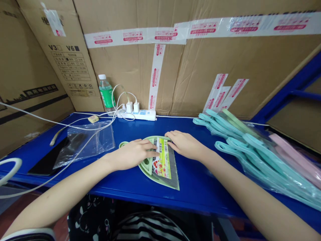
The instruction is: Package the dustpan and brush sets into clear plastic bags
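A pale green hand brush and dustpan set (148,167) lies on the blue table in front of me. Its grey bristles point to the right, and a yellow-green printed label card (165,164) sits across them. My left hand (135,154) rests over the handle side, fingers stretched out flat onto the label's left edge; its thumb is hidden. At the far right corner of the set, my right hand (181,143) has its fingers bent over the rim, with the thumb below, gripping the edge.
To the right lie several bagged turquoise brush and dustpan sets (250,157) and a pink one (293,154). A clear plastic bag (100,140) partly covers a dark flat object (50,157) at left. Behind stand a power strip (145,115), a bottle (106,93) and cardboard. White cables cross the left side.
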{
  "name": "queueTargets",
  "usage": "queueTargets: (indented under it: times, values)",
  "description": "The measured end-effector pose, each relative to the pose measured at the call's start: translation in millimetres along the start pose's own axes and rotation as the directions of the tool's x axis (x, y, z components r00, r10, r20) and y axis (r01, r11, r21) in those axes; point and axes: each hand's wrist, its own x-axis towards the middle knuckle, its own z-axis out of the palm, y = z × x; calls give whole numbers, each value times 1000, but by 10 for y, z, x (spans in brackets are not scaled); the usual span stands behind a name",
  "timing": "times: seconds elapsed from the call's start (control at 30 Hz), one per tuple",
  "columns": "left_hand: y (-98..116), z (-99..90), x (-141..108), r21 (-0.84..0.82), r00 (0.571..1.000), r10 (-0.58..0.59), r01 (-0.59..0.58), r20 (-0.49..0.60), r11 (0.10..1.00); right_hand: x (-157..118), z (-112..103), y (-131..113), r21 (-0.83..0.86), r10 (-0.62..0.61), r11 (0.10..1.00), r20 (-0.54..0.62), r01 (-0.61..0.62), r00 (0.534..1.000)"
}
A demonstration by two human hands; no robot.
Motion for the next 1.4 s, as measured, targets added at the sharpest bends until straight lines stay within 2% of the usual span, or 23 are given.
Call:
queueTargets:
  times: [0.3,0.5,1.4]
  values:
    - [2,10,-2,11,1000,-8,8,9,1000,-1,-2,-7,0,7,1000,17,-7,1000]
    - [-2,17,-8,4,1000,4,-4,-24,1000,-4,-9,-11,0,6,1000,12,-6,1000]
    - [19,4,-6,40,1000,-6,6,-1,999,-3,-8,-11,7,4,1000,4,-4,1000]
